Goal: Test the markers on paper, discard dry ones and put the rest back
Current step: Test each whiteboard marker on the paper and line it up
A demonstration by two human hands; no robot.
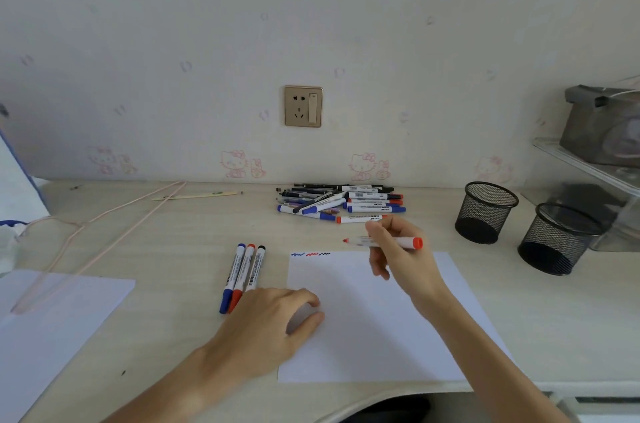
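Red marker [382, 241], horizontal, uncapped tip pointing left

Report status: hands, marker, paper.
Right hand grips red marker, uncapped, tip above paper. Left hand rests on the paper's left edge, fingers curled. Three squiggles at top left; path clear.

Two hands were seen, the left hand [273, 315] and the right hand [394, 249]. One red marker [382, 241] was held, three markers [242, 275] were laid left, a heap [341, 202] far. Two sheets [374, 318] [52, 318] and two mesh cups [485, 213] [557, 239] were counted.
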